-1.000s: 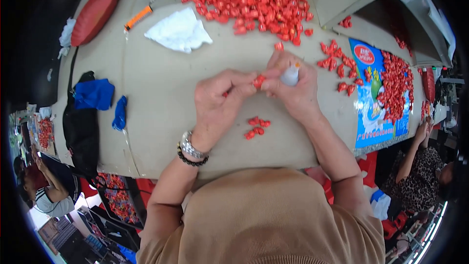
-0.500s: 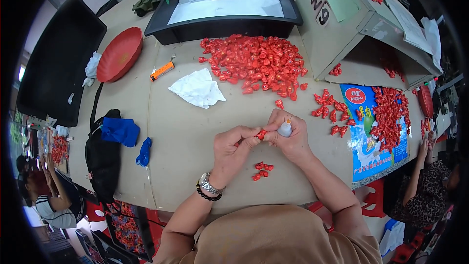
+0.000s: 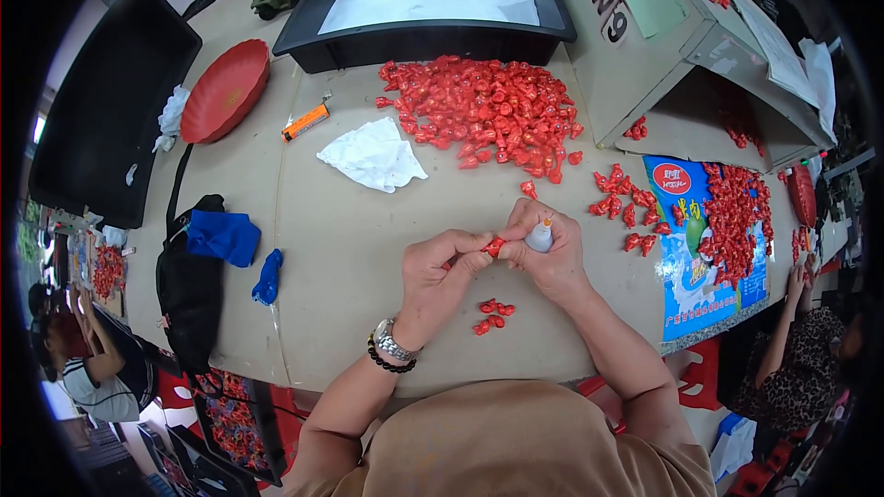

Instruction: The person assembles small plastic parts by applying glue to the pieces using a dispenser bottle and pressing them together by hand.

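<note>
Between both sets of fingertips is a small glossy red figure-like piece [image 3: 494, 247], partly covered by the fingers. My left hand [image 3: 435, 274] pinches it from the left with thumb and forefinger. My right hand [image 3: 560, 267] meets it from the right, and also clasps a small white squeeze bottle [image 3: 540, 237] whose orange tip points up. Just below the hands lie several red pieces [image 3: 494, 316] in a little cluster. Beyond the hands a big heap of similar red pieces [image 3: 497, 110] spreads over the table, with a single one [image 3: 529, 190] near my right hand.
A black tray [image 3: 424, 48] lined with white paper stands behind the heap. At right are a grey box-shaped stand [image 3: 635, 64] and a blue printed sheet [image 3: 686, 304] bearing more red pieces. Leftward lie a white tissue [image 3: 373, 156], an orange lighter-like item [image 3: 305, 123], a red bowl [image 3: 226, 92] and a black bag [image 3: 189, 304].
The view has shifted slightly. Both hands keep the same hold on the red piece, and the bottle in my right hand has turned a little.
</note>
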Available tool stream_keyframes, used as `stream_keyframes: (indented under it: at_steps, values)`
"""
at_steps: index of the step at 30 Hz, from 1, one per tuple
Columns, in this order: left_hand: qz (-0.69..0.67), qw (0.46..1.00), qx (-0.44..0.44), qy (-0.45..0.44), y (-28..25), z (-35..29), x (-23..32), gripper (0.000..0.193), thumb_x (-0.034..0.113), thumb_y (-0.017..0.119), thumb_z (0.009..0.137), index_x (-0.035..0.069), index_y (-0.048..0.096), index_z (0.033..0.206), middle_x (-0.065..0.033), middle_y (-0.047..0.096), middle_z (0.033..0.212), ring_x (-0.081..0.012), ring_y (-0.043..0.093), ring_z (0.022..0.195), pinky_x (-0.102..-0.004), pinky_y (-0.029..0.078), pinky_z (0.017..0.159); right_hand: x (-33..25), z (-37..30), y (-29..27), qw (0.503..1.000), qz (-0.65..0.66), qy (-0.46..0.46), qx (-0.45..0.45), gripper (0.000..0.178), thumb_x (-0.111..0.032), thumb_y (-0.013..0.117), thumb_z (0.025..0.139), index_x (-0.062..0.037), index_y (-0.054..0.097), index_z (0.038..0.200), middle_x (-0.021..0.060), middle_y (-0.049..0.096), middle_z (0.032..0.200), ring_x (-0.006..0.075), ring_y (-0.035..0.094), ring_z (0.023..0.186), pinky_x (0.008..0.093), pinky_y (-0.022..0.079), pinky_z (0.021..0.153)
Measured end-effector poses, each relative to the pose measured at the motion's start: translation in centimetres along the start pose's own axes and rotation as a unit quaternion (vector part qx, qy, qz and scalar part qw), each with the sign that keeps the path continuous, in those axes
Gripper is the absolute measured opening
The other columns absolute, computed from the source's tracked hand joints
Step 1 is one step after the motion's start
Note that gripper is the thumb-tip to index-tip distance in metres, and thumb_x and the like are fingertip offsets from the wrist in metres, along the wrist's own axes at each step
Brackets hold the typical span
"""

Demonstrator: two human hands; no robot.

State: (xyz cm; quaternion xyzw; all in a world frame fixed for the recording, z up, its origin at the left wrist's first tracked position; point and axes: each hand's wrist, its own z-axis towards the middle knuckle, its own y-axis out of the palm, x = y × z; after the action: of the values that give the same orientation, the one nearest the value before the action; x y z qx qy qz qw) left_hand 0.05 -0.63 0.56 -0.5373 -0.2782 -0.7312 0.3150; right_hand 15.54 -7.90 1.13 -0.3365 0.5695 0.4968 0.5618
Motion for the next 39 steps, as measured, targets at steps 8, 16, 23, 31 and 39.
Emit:
stream_keyframes:
  at_steps: [8, 16, 23, 31, 39]
  values:
    - [0.001, 0.999, -0.006, -0.04, -0.1, -0.07, 0.57, 0.012, -0.001, 0.063, 0.086, -0.004, 0.064, 0.097, -0.0094, 0.07, 0.087, -0.0097, 0.065, 0.076, -0.0222, 0.052, 0.068, -0.03, -0.01, 0.02, 1.0, 0.001, -0.007, -0.004, 0.011, -0.002, 0.072, 0.078, -0.0005, 0.061, 0.082, 0.0008, 0.052, 0.074, 0.0074, 0.05, 0.062, 0.0223, 0.04, 0.054]
    - [0.002, 1.0, -0.005, -0.028, -0.11, -0.07, 0.4, 0.012, -0.001, 0.063, 0.085, -0.005, 0.064, 0.097, -0.0097, 0.07, 0.087, -0.0102, 0.065, 0.076, -0.0224, 0.052, 0.068, -0.04, 0.01, 0.05, 1.0, 0.004, -0.003, -0.003, 0.01, -0.001, 0.071, 0.078, 0.0003, 0.063, 0.082, 0.0011, 0.052, 0.073, 0.0076, 0.051, 0.062, 0.0225, 0.04, 0.054]
    - [0.012, 0.999, 0.0, -0.033, -0.09, -0.15, 0.27, 0.012, -0.002, 0.063, 0.085, -0.005, 0.064, 0.097, -0.0098, 0.07, 0.087, -0.0102, 0.065, 0.075, -0.0225, 0.052, 0.068, 0.12, -0.02, 0.05, 1.0, 0.005, -0.002, 0.001, 0.008, 0.001, 0.07, 0.078, 0.0009, 0.063, 0.083, 0.0011, 0.052, 0.073, 0.0077, 0.051, 0.061, 0.0226, 0.04, 0.053]
    - [0.0, 1.0, -0.002, -0.028, -0.08, -0.15, 0.24, 0.012, -0.002, 0.063, 0.086, -0.005, 0.064, 0.097, -0.0096, 0.07, 0.087, -0.0097, 0.064, 0.075, -0.0227, 0.052, 0.068, 0.06, 0.04, 0.03, 1.0, 0.003, -0.002, -0.001, 0.008, -0.001, 0.071, 0.078, 0.0009, 0.064, 0.083, 0.001, 0.052, 0.073, 0.0075, 0.051, 0.061, 0.0227, 0.04, 0.052]
    - [-0.005, 1.0, 0.001, -0.03, 0.05, -0.16, 0.35, 0.012, -0.002, 0.062, 0.086, -0.005, 0.064, 0.097, -0.0093, 0.07, 0.088, -0.0095, 0.064, 0.076, -0.0224, 0.052, 0.069, 0.23, 0.03, -0.02, 1.0, 0.016, -0.011, -0.006, 0.008, 0.001, 0.069, 0.079, 0.0005, 0.062, 0.082, 0.0016, 0.052, 0.074, 0.0077, 0.052, 0.062, 0.0223, 0.041, 0.053]
